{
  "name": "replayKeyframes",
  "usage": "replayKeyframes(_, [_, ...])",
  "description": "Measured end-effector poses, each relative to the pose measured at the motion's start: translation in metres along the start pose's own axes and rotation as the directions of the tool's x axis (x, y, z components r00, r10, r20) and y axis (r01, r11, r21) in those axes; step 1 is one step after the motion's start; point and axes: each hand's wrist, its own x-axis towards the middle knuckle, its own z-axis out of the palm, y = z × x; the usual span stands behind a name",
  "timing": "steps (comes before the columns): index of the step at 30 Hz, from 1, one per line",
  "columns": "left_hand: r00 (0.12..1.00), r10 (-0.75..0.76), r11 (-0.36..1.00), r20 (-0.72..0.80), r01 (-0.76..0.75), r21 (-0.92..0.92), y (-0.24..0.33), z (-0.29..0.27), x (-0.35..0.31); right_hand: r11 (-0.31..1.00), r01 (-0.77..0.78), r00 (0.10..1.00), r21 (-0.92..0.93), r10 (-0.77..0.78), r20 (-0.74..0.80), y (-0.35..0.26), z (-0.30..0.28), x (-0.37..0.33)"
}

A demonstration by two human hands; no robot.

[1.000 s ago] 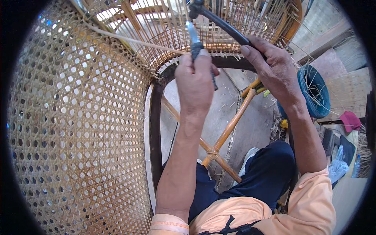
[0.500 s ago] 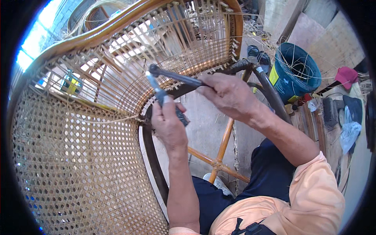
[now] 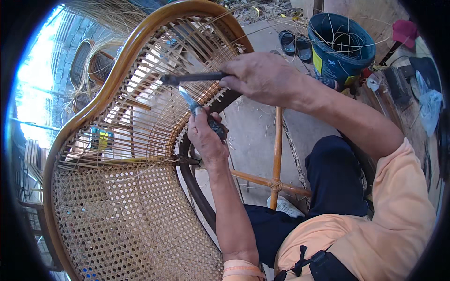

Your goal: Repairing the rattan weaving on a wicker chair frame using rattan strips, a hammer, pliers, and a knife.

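My left hand [image 3: 209, 140] is closed around the dark handle of a short-bladed knife [image 3: 188, 99], its blade pointing up and left. In my right hand [image 3: 265, 80] is a dark metal rod-like tool [image 3: 199, 77] with a thicker, knobbed end; its exact kind is unclear. That tool lies nearly level, just above the knife tip; whether they touch I cannot tell. Both are held in front of a rattan chair [image 3: 105, 105] with a curved, glossy brown frame. Its upper part has open cane strands [image 3: 140, 112], and its lower part a closely woven cane panel [image 3: 136, 210].
A dark teal bucket [image 3: 323, 52] with loose cane strips stands at the upper right, beside sandals [image 3: 303, 49]. Farther right are a red cap [image 3: 404, 33] and a clear plastic bag [image 3: 429, 110]. Crossed rattan bars [image 3: 277, 159] sit below my hands; another chair [image 3: 82, 63] stands behind.
The view has shifted, showing more of the chair's frame and background at left. The right hand's tool has turned from slanting to nearly level. Both hands keep their holds.
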Motion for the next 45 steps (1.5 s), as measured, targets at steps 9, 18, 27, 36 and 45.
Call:
replayKeyframes(9, [0.997,0.074,0.981,0.036,-0.079,0.176,0.009,-0.02,-0.017,0.997,-0.069,0.988,0.028,0.065,0.143,0.018,0.023,-0.017])
replayKeyframes(18, [0.962,0.175,0.859,0.211,-0.253,0.446,0.01,-0.024,-0.006,0.976,-0.214,0.941,-0.034,0.215,0.262,0.027,0.035,-0.041])
replayKeyframes(27, [0.976,0.023,0.949,0.216,-0.089,0.302,0.008,-0.012,0.006,0.95,-0.199,0.977,0.24,0.211,-0.027,0.005,0.005,-0.026])
replayKeyframes(36, [0.987,0.114,0.861,0.111,-0.154,0.485,0.006,-0.008,0.002,0.945,-0.132,0.979,0.298,0.171,-0.109,-0.009,0.018,-0.022])
replayKeyframes(45, [0.984,0.155,0.536,0.089,-0.159,0.829,0.012,-0.019,0.0,0.323,-0.444,0.824,0.835,0.514,0.239,-0.041,0.069,-0.057])
